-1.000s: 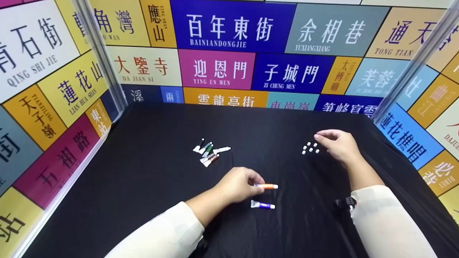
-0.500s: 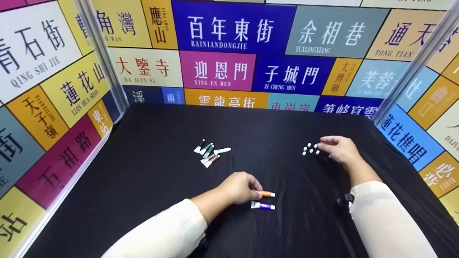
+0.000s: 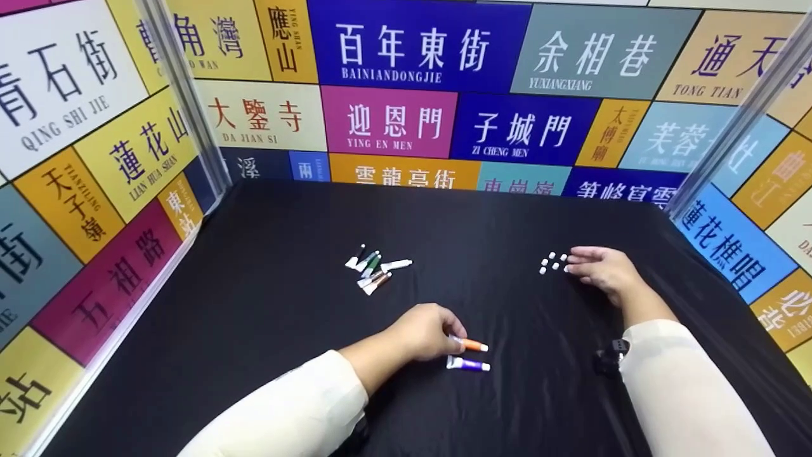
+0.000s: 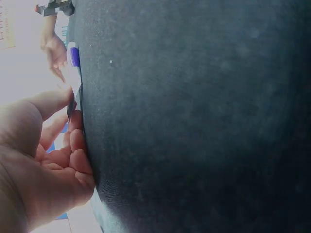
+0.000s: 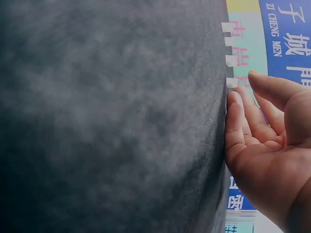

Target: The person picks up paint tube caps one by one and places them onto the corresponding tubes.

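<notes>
My left hand (image 3: 426, 333) pinches the rear end of a small orange paint tube (image 3: 472, 344) with a white cap, low over the black cloth. Just nearer to me lies a purple paint tube (image 3: 468, 364), roughly parallel to it; its purple part (image 4: 74, 56) also shows beyond the fingertips in the left wrist view. My right hand (image 3: 602, 273) rests beside several small white pieces (image 3: 554, 266), its fingers extended and the thumb apart from them. In the right wrist view a white piece (image 5: 232, 82) sits at the fingertips of this hand (image 5: 272, 131); nothing is gripped there.
Farther back and left, several paint tubes (image 3: 373, 268) lie in a loose pile, with black, green, brown and white ones among them. Black cloth (image 3: 266, 330) covers the table. Sign-printed walls (image 3: 393, 120) stand behind it and at both sides.
My left hand has brought the orange tube down and nearer to the purple one. My right hand has moved slightly nearer to me, to the right edge of the white pieces.
</notes>
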`<state>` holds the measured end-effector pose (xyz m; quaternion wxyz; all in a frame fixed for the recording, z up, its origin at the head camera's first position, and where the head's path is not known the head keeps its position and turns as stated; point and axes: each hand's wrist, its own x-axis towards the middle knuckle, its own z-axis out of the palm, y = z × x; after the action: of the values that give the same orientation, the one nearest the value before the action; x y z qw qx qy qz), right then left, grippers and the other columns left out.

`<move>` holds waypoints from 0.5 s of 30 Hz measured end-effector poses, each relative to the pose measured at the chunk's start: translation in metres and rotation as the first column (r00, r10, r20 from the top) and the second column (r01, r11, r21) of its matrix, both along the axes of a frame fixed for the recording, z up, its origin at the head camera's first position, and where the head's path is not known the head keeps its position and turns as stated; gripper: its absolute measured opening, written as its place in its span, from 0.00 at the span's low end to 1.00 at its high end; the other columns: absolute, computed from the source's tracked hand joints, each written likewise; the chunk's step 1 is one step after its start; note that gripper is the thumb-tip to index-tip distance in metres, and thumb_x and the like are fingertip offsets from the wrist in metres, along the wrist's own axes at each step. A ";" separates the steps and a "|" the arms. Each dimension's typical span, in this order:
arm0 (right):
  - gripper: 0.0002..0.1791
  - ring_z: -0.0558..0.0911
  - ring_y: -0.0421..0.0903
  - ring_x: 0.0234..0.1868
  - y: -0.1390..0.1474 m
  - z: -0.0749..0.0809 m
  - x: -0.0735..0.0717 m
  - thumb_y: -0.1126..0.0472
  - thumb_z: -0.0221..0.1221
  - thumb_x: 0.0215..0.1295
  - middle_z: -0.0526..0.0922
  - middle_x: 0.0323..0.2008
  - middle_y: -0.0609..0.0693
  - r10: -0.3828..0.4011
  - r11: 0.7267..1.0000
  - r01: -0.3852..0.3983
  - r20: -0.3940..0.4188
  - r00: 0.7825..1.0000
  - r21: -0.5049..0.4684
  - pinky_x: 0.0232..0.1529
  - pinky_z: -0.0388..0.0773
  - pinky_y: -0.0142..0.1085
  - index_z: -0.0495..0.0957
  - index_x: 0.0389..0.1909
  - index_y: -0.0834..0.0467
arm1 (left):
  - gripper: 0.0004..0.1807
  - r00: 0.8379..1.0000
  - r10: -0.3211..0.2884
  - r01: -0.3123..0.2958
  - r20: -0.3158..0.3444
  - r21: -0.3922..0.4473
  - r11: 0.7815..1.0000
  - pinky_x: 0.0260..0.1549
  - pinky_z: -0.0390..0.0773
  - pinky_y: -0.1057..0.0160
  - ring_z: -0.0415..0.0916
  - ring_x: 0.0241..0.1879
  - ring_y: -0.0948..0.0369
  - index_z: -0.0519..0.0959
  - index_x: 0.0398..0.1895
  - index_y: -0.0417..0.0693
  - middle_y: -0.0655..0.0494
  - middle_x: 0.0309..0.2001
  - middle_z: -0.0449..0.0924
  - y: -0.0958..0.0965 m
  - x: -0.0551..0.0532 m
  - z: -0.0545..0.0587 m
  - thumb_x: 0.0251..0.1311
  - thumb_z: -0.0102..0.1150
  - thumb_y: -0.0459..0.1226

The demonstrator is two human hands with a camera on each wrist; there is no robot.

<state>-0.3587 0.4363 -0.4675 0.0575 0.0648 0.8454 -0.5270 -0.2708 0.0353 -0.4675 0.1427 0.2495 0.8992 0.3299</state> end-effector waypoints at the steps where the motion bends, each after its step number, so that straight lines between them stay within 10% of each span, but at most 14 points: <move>1: 0.38 0.84 0.22 0.43 0.000 0.000 0.000 0.65 0.66 0.73 0.89 0.49 0.33 0.005 1.000 -0.005 0.003 1.000 0.007 0.47 0.83 0.25 0.63 0.78 0.71 | 0.03 1.000 0.000 0.000 0.000 -0.003 1.000 0.34 0.70 0.70 0.70 0.30 0.68 0.92 0.36 0.52 0.64 0.29 0.89 0.000 0.000 0.000 0.59 0.75 0.38; 15: 0.29 0.79 0.26 0.37 -0.005 -0.007 -0.002 0.60 0.72 0.65 0.90 0.48 0.50 0.004 0.951 0.012 -0.051 0.999 0.309 0.40 0.75 0.19 0.81 0.64 0.69 | 0.06 1.000 -0.011 0.011 0.001 -0.022 1.000 0.36 0.71 0.70 0.69 0.31 0.67 0.92 0.39 0.53 0.62 0.32 0.89 0.001 0.000 0.000 0.59 0.76 0.38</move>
<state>-0.3603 0.4313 -0.4741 0.0241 0.0610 0.9185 -0.3899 -0.2712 0.0360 -0.4673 0.1478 0.2529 0.9013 0.3192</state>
